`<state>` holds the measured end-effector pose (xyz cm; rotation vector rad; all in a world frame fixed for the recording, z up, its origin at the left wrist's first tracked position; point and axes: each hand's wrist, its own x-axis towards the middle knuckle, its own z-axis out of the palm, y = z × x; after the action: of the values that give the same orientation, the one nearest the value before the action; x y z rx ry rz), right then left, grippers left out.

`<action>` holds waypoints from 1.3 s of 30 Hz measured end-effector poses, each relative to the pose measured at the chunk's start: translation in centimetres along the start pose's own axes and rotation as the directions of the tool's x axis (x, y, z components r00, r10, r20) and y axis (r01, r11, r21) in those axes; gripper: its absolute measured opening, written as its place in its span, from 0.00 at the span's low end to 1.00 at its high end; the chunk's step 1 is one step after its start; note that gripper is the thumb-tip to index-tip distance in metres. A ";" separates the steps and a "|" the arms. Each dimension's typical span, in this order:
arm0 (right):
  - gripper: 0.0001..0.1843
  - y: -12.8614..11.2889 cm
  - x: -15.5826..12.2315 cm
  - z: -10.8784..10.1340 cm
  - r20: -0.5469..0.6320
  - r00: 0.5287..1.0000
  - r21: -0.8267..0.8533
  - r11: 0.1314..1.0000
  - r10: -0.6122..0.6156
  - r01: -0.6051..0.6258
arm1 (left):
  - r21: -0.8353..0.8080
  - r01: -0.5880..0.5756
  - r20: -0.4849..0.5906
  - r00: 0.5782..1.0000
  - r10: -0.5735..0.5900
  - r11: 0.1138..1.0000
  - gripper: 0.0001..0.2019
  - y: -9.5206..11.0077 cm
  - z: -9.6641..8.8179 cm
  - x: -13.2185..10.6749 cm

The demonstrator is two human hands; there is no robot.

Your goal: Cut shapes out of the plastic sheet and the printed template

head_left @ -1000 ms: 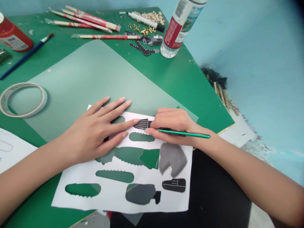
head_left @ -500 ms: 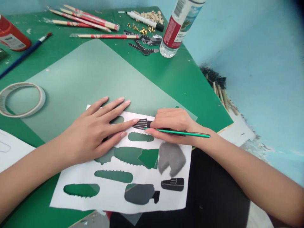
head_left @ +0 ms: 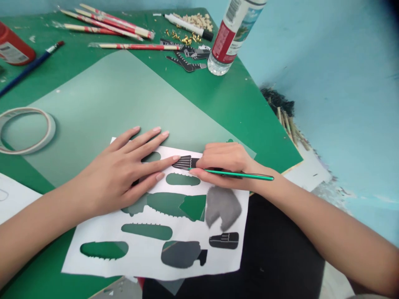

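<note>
My left hand [head_left: 124, 172] lies flat with fingers spread on a white paper sheet [head_left: 146, 257] printed with dark shapes and holed by several cut-outs. Its fingertips press next to a small black fan-shaped print [head_left: 182, 162]. My right hand [head_left: 226, 160] is closed round a thin green craft knife [head_left: 246, 175], its tip at that black print. The sheet rests on a pale translucent cutting mat [head_left: 118, 95] over a green table [head_left: 246, 112].
A tape ring [head_left: 26, 131] lies at the left. At the back are chopstick-like sticks [head_left: 109, 25], a blue brush [head_left: 29, 68], a marker [head_left: 187, 25], brass fasteners [head_left: 183, 39], black cut pieces [head_left: 187, 60], a plastic bottle [head_left: 232, 35] and a red jar [head_left: 12, 45]. The table edge runs at the right.
Both hands keep their places on the sheet. The view has drifted slightly, so everything sits a little lower-left in the picture.
</note>
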<state>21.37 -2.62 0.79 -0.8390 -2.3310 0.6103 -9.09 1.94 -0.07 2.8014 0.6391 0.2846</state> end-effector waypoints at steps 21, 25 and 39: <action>0.16 -0.1 -0.1 -0.4 0.020 1.000 -0.038 0.999 -0.005 0.006 | -0.013 0.007 -0.006 1.000 -0.007 1.000 0.24 0.1 0.1 0.1; 0.14 -0.1 -0.2 -0.5 0.012 1.000 -0.028 0.999 -0.016 0.017 | -0.017 0.013 -0.006 1.000 -0.013 1.000 0.24 0.1 0.1 0.1; 0.14 -0.1 -0.4 -0.6 0.015 0.999 -0.027 0.999 -0.030 0.031 | 0.003 0.000 -0.003 1.000 0.000 1.000 0.23 0.1 0.0 0.1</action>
<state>21.98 -2.81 1.16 -0.8123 -2.3658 0.5744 -8.93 1.92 -0.08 2.8039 0.6409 0.2882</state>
